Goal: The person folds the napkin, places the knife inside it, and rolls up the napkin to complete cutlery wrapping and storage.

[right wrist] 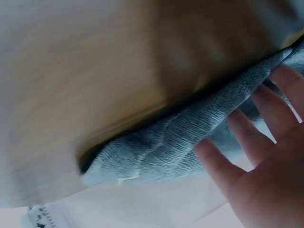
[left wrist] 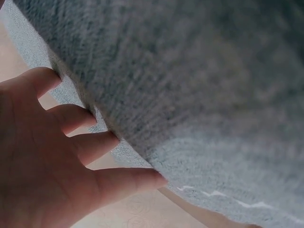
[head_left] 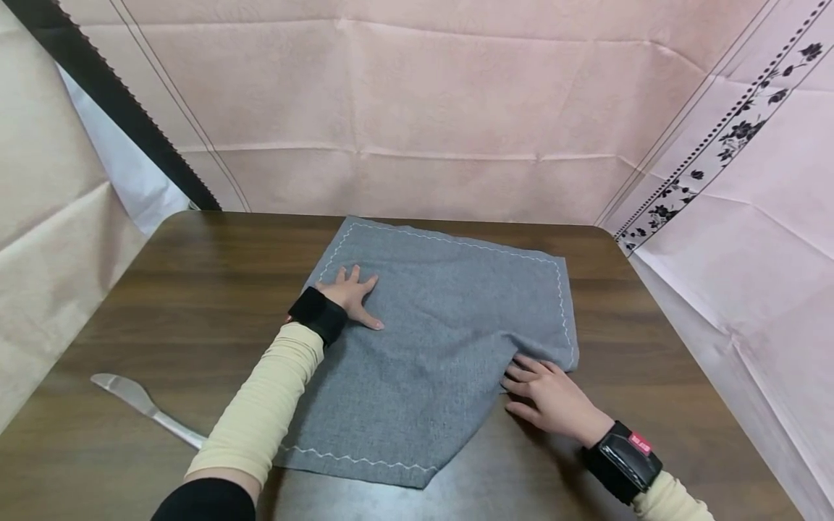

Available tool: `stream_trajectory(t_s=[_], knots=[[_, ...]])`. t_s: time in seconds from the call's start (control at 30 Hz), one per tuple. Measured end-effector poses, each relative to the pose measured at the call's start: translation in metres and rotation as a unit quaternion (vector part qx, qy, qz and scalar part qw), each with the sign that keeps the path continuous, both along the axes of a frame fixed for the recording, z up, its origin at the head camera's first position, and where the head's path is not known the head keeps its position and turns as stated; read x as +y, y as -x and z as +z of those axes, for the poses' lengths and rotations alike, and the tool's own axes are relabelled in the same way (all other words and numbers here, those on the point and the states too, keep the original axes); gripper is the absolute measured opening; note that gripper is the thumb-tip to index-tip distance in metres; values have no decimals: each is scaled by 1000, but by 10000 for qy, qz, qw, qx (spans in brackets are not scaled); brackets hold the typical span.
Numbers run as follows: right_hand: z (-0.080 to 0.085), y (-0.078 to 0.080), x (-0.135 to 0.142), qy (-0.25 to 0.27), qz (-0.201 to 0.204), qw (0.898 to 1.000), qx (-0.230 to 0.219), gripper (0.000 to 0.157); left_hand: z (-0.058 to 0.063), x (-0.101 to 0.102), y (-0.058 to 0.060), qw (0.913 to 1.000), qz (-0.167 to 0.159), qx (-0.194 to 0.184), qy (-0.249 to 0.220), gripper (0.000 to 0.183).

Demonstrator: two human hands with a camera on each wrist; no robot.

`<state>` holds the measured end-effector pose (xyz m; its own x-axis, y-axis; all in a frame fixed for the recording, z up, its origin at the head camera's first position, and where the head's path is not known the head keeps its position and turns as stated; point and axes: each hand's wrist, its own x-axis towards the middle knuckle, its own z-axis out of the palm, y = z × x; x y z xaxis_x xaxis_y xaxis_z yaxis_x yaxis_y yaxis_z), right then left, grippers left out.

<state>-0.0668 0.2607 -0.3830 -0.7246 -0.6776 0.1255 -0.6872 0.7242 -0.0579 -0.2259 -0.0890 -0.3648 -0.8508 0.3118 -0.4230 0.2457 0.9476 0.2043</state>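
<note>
Head view: the left hand point(head_left: 350, 295), fingers spread wide, rests on the grey-blue cloth point(head_left: 430, 304) near its left edge, so most of the cloth lies to the right of that hand and nearer the person. The right hand point(head_left: 550, 398) has fingers apart and fairly straight, their tips touching the cloth's rumpled edge just left of that hand. Left of the left hand, nearer the person, a knife point(head_left: 130, 393) lies on the table point(head_left: 651, 362).
</note>
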Motion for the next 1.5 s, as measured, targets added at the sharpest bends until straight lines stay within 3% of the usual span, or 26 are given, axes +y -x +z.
stream_trajectory(t_s=[0.2, 0.47, 0.67, 0.8, 0.93, 1.03, 1.1, 1.17, 1.27, 1.37, 1.5], knots=[[3, -5, 22, 202, 76, 9998, 25, 28, 1, 0, 0, 9999, 38, -25, 117, 104], [11, -12, 43, 93, -72, 9984, -549, 14, 2, 3, 0, 9998, 43, -6, 215, 105], [14, -12, 45, 197, -145, 9978, -619, 8, 1, 3, -1, 9998, 17, 22, 205, 105], [12, -7, 37, 282, -198, 9987, -371, 10, 1, 2, -1, 9997, 3, 27, 245, 104], [10, 2, 30, 693, -290, 9966, 332, 7, 1, 3, 0, 9996, -38, 73, 274, 104], [11, 13, 27, 830, -575, 9926, 678, 17, 1, 3, 0, 9996, -19, 60, 288, 104], [12, 24, 22, 680, -947, 9922, 429, 31, 3, 1, 0, 9995, 28, 19, 308, 104], [12, 35, 19, 398, -1386, 9894, -148, 42, 3, 1, -1, 9996, 67, -32, 274, 104], [10, 52, 15, -96, -1905, 9748, -1156, 51, 3, 0, -3, 9996, 116, -102, 246, 105], [8, 68, 16, -441, -2037, 9630, -1708, 56, 4, 2, -6, 9995, 169, -133, 236, 107], [8, 87, 18, -500, -1961, 9593, -1969, 63, 6, 3, -12, 9992, 282, -93, 249, 109]])
